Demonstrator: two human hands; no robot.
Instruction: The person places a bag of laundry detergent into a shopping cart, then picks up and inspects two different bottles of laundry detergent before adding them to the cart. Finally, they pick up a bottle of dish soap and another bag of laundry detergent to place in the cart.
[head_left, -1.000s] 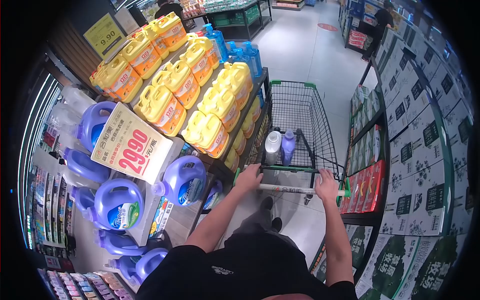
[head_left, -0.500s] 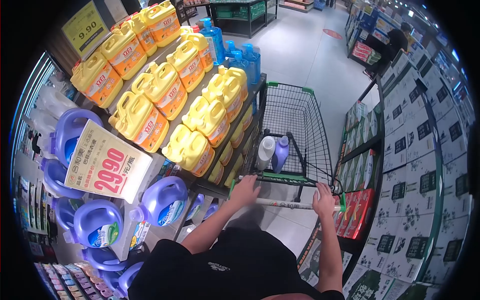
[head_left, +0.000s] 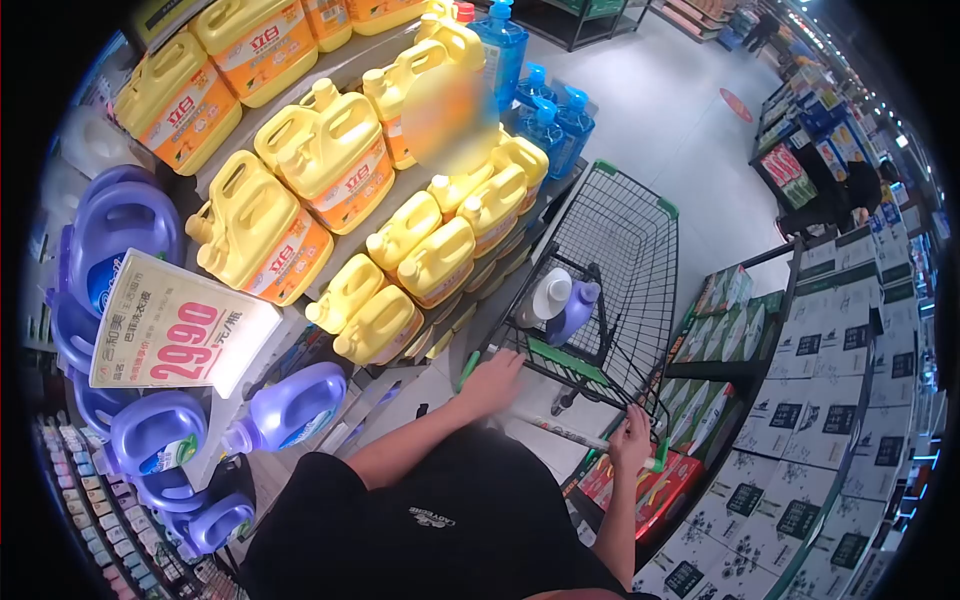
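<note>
A shopping cart (head_left: 655, 330) with black wire sides and green corner pieces stands in front of me. My left hand (head_left: 492, 384) holds the cart's handle (head_left: 560, 430) near its left end, fingers curled over it. Near the other end, my right hand (head_left: 630, 440) grips the same bar. Inside the basket, close to the handle side, a white bottle (head_left: 545, 298) and a purple bottle (head_left: 574, 312) are side by side.
Yellow detergent jugs (head_left: 350, 165) and blue pump bottles (head_left: 540, 125) fill the left display. Purple jugs (head_left: 160, 430) surround a price sign (head_left: 185, 325). Stacked white boxes (head_left: 790, 440) and red boxes (head_left: 650, 490) line the right. A person (head_left: 835, 205) crouches farther up the aisle.
My view has tilted and come nearer the yellow jugs. The cart now points more to the right, its handle slanting down at the right end. Both hands have stayed on the handle.
</note>
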